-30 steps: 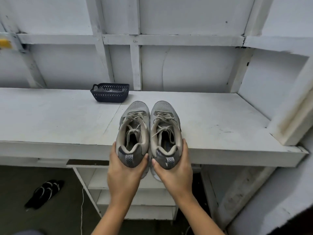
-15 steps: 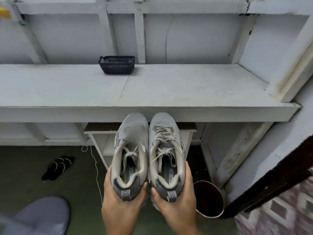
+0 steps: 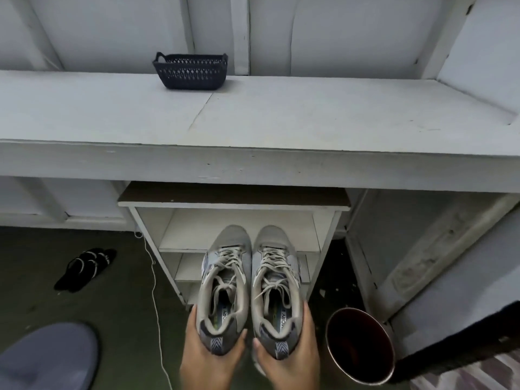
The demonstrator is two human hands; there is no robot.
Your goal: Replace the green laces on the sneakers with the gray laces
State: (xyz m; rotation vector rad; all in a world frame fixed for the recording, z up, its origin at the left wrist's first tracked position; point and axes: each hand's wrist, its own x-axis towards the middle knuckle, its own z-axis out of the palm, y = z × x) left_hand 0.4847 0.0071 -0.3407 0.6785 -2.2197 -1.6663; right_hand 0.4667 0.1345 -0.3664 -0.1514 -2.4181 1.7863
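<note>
Head view: left hand (image 3: 208,358) curled round the heel of the left sneaker (image 3: 225,282), right hand (image 3: 289,358) likewise on the right sneaker (image 3: 277,282). The pair was held in the air, sides touching, in front of the low shelf unit (image 3: 239,229). Laces (image 3: 225,260) read pale gray, no green seen. Judgement: keep soles level, set down toes-first, clear of the bin (image 3: 360,347).

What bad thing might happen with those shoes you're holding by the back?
1. The left hand and right hand grip only the heels, so the left sneaker or right sneaker might slip and drop. The open round bin stands just beside the right one and could catch it.
2. A white cord trails over the floor near the left hand; a foot might snag on it.
</note>
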